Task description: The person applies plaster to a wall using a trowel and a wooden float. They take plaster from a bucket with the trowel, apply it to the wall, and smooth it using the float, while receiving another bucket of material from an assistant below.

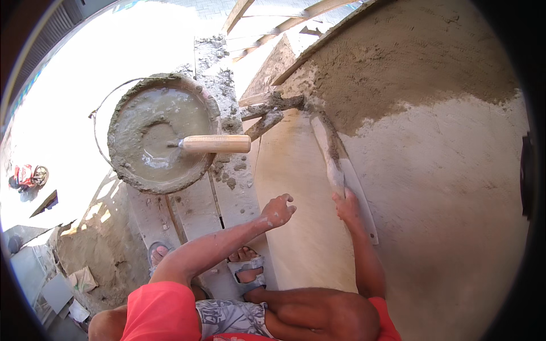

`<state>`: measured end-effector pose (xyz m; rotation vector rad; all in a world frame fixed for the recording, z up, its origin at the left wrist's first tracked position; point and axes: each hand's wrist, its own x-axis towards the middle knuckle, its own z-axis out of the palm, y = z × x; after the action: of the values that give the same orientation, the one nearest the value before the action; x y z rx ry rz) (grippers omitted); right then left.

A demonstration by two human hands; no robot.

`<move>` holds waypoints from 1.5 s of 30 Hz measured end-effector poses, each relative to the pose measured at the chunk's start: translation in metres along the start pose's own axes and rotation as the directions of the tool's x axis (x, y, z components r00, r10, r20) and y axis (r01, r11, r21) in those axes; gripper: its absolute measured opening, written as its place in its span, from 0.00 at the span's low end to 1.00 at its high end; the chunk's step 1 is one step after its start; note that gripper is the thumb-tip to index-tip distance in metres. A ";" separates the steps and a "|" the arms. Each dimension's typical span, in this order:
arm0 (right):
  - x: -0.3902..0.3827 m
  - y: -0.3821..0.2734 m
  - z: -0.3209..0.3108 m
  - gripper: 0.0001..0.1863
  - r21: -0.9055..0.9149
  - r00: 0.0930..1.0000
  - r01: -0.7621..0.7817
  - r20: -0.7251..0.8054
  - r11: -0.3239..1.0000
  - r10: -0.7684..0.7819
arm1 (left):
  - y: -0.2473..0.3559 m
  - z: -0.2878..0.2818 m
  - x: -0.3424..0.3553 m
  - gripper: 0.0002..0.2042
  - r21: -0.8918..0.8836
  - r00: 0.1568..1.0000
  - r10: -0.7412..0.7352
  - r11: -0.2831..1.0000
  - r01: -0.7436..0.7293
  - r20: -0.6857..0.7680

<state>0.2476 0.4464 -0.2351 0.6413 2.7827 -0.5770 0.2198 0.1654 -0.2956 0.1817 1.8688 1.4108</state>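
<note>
My right hand is closed round the handle of a long, pale plastering float. Grey-brown mortar clings along the float's far part, and it lies close to the wall; whether it touches cannot be made out. To its left, my left hand hangs in the air with loosely curled fingers, thumb and index finger apart, holding nothing. Ahead of that hand, a mortar-crusted bucket contains wet grey cement. Across its rim lies the wooden handle of a trowel, its blade sunk in the mix.
Mortar-spattered planks run beneath my sandalled feet. Fresh dark mortar coats the far wall surface, above a paler area. Smeared wooden battens jut out beside the bucket. A smooth tan surface stretches between my hands. Far below left stands a red motorcycle.
</note>
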 end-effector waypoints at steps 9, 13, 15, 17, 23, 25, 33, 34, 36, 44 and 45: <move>0.073 -0.063 0.028 0.20 0.063 0.993 -0.110 -0.029 0.992 0.112 | -0.007 -0.020 -0.001 0.22 -0.057 0.995 -0.027 0.998 0.021 -0.097; 0.076 -0.105 0.016 0.19 0.264 0.988 -0.152 0.074 0.953 0.137 | -0.004 -0.032 -0.005 0.22 -0.049 0.991 -0.077 0.996 0.072 -0.112; 0.094 -0.128 0.004 0.22 0.227 0.990 -0.136 0.077 0.964 0.122 | 0.000 -0.035 -0.004 0.22 -0.074 0.993 -0.072 0.995 0.065 -0.094; 0.108 -0.137 -0.011 0.22 0.224 0.991 -0.131 0.059 0.966 0.121 | 0.004 -0.028 -0.003 0.22 -0.066 0.996 -0.047 0.997 0.042 -0.082; 0.090 -0.143 -0.037 0.18 0.367 0.992 -0.100 -0.038 0.925 0.122 | -0.016 -0.029 -0.009 0.21 -0.049 0.993 -0.051 0.998 0.046 -0.106; 0.070 -0.132 -0.043 0.18 0.407 0.990 -0.085 -0.065 0.909 0.122 | -0.027 -0.034 -0.010 0.21 -0.009 0.979 -0.009 1.000 0.007 -0.206; 0.081 -0.113 0.005 0.19 0.278 0.980 -0.193 0.110 0.941 0.168 | -0.018 -0.029 -0.007 0.22 -0.051 0.988 -0.078 0.996 0.072 -0.134; 0.093 -0.117 0.010 0.19 0.289 0.985 -0.167 0.093 0.943 0.146 | -0.017 -0.025 -0.005 0.22 -0.035 0.990 -0.064 0.998 0.060 -0.128; 0.117 -0.151 0.016 0.19 0.348 0.985 -0.166 0.101 0.923 0.139 | -0.018 -0.025 -0.006 0.22 -0.025 0.989 -0.070 0.997 0.068 -0.128; 0.114 -0.155 -0.009 0.18 0.380 0.994 -0.099 0.005 0.920 0.105 | -0.021 -0.018 -0.010 0.22 -0.040 0.995 -0.054 0.998 0.051 -0.087; 0.110 -0.159 -0.012 0.18 0.427 0.995 -0.097 0.022 0.899 0.097 | -0.024 -0.021 -0.010 0.22 -0.037 0.993 -0.064 0.997 0.061 -0.098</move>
<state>0.0762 0.3611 -0.2063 0.8573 2.6149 -1.1841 0.2210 0.1348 -0.3099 0.0364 1.9122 1.4309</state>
